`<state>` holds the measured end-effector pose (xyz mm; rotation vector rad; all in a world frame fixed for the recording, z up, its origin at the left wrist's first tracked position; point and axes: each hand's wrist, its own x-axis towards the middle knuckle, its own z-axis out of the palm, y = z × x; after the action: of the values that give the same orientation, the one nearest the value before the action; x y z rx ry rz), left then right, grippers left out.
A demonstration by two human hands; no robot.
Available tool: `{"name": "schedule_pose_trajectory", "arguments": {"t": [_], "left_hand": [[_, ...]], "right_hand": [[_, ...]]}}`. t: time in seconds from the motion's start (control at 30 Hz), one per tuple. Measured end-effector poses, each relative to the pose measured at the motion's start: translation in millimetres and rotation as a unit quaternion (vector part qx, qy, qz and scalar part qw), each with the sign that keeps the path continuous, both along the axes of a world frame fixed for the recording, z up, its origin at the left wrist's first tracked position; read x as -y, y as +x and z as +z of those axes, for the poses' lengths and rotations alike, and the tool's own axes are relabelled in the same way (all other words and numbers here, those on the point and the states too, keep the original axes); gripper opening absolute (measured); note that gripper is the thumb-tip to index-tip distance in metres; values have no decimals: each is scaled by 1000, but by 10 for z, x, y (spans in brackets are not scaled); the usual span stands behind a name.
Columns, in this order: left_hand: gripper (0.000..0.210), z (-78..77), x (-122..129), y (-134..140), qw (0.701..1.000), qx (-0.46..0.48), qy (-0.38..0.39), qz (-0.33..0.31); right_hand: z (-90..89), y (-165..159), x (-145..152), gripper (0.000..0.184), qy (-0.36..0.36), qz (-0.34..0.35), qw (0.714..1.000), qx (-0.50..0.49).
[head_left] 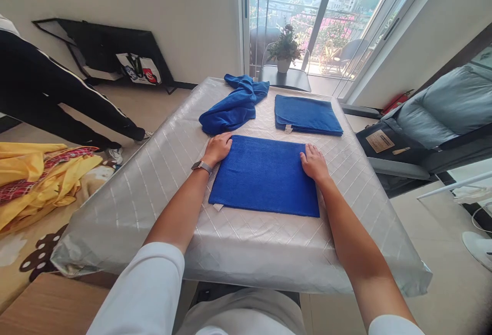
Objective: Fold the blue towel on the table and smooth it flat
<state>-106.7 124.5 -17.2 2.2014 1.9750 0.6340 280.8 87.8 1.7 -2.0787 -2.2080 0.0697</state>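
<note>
A folded blue towel (265, 176) lies flat in front of me on the table, with a small white tag (218, 207) at its near left corner. My left hand (219, 148), a watch (202, 166) on its wrist, rests palm down on the far left corner of this towel, fingers stretched out. At the far right corner, my right hand (314, 162) lies flat with its fingertips on the cloth and the thumb apart. Beyond my left hand is a crumpled blue towel (234, 106). Farther right sits a neat stack of folded blue towels (307, 114).
A silvery quilted cover (161, 196) drapes over the table. Behind it stands a chair (288, 79) bearing a potted plant (284, 50). A grey recliner (442, 114) is at the right. Yellow cloth (49, 181) lies at the left, near a person's legs (77, 89).
</note>
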Motion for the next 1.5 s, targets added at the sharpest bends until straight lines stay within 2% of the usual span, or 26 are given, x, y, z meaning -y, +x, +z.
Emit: {"name": "schedule_pose_trajectory", "arguments": {"t": [0.13,0.37,0.57,0.67,0.8,0.87,1.0,1.13,1.23,1.33,1.4,1.5], "left_hand": [[51,4,4,7,1000,2,-1,-1],[50,28,21,14,1000,0,-7,-7],[54,178,127,167,1000,-15,2,1],[53,272,293,480,998,-25,22,-47],[55,299,530,1154,973,-71,14,-218],[59,281,572,1526,956,-93,16,-276],[69,241,429,2156,953,-95,9,-288],[71,169,233,2454,968,-86,-33,-234],[71,96,198,2438,973,-76,-38,-216],[73,59,201,2251,974,-74,-37,-212],[76,61,186,2027,978,-77,-44,-188],[79,70,146,1549,986,-76,-62,-131]], "right_hand": [[-7,-15,36,67,2,35,999,-1],[-39,-38,-11,72,-57,16,998,-2],[-24,-62,2,71,-60,11,998,-9],[-28,-70,5,71,-54,7,998,-16],[-38,-77,6,71,-51,3,998,-24],[-40,-78,12,71,-48,3,998,-26],[-37,-75,32,69,-48,9,999,-17],[-40,-74,36,69,-54,5,998,-15],[-56,-77,25,70,-48,6,999,-21],[-74,-80,15,69,-35,6,999,-21],[-77,-83,12,70,-29,4,999,-22],[-65,-88,13,71,-37,-1,999,-26]]}}
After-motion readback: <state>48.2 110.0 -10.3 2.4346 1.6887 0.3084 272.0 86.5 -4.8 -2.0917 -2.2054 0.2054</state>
